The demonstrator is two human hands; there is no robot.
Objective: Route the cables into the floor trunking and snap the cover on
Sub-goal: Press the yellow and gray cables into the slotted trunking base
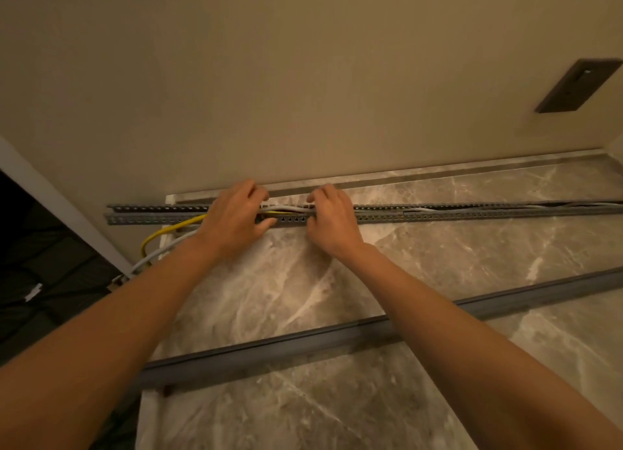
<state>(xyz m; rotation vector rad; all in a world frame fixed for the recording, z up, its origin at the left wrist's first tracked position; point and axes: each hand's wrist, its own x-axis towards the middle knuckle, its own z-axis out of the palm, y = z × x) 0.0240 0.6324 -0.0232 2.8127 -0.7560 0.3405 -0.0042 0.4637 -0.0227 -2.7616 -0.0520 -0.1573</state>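
Grey cables [290,209] seemingly under hands [236,213].

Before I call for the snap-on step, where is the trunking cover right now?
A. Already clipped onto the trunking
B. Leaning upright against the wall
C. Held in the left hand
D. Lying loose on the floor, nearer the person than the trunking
D: the cover lies flat on the marble floor, apart from the open trunking, where both the left hand and the right hand work the cables.

Head camera looks steeply down, close over floor [438,247] beside wall [303,78].
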